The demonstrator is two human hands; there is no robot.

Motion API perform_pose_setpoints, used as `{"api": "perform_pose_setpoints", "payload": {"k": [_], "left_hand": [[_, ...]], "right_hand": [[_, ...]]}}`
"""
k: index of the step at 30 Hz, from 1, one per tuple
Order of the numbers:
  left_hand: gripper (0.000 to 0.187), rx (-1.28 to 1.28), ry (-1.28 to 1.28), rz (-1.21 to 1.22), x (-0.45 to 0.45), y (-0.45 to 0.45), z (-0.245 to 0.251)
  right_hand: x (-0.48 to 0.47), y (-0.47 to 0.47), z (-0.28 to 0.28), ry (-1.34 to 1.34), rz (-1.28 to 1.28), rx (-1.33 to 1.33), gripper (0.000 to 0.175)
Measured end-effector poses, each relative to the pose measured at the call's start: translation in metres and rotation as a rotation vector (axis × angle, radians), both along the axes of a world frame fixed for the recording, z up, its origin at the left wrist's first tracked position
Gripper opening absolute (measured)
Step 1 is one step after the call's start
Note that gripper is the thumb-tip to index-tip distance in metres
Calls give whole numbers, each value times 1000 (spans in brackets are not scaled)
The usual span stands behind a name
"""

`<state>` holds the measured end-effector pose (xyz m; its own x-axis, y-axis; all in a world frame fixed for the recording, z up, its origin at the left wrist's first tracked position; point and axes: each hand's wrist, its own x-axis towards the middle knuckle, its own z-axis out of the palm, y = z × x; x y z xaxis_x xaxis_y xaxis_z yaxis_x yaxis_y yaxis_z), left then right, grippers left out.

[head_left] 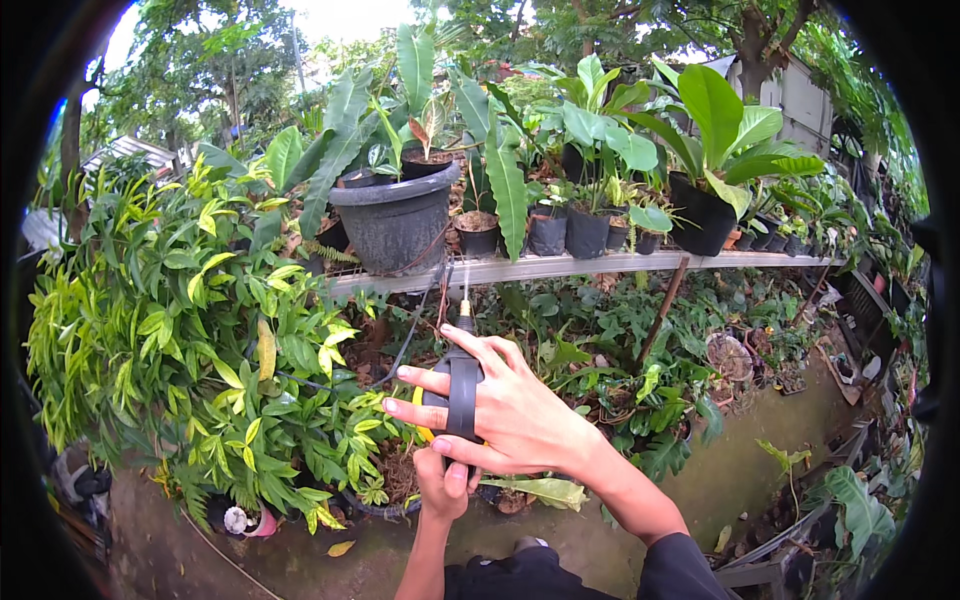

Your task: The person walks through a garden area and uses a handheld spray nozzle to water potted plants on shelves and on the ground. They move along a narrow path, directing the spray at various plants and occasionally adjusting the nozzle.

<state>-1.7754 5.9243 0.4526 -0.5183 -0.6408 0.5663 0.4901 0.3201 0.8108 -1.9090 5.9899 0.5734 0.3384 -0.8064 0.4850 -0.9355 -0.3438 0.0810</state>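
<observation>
A black-and-yellow handheld sprayer is in front of me, its brass nozzle pointing away towards the plant shelf. A thin pale streak, like a water jet, leaves the tip. My left hand is closed around the lower end, which it mostly hides. Over the top of the body lies my right hand, its fingers spread to the left. A wide black strap passes across its middle fingers. The far finger rests near the ribbed neck, and much of the body is covered by this hand.
A long metal-edged shelf carries a large grey pot, a black pot and several small ones. Dense leafy shrubs crowd the left. A wooden prop leans beneath the shelf. Concrete path runs below, with a fallen leaf.
</observation>
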Motion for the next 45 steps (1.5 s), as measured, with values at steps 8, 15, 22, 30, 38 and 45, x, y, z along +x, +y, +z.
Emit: {"api": "perform_pose_setpoints", "payload": {"k": [8,15,22,30,38,45], "left_hand": [[53,38,17,-77,-6,0,-10],[52,103,-20,-164,-9,6,-16],[53,107,-101,-222,-19,19,-19],[54,295,-169,-358,-26,39,-34],[58,308,-161,-338,-18,42,-44],[62,324,-149,-217,-4,36,-52]], "right_hand": [[-10,0,-4,-190,145,62,56],[-13,12,-6,-154,47,44,54],[-23,30,-22,-196,-84,68,54],[-29,50,-43,-279,-183,132,56],[-24,46,-51,-293,-155,120,57],[-10,27,-53,-297,-68,137,57]]}}
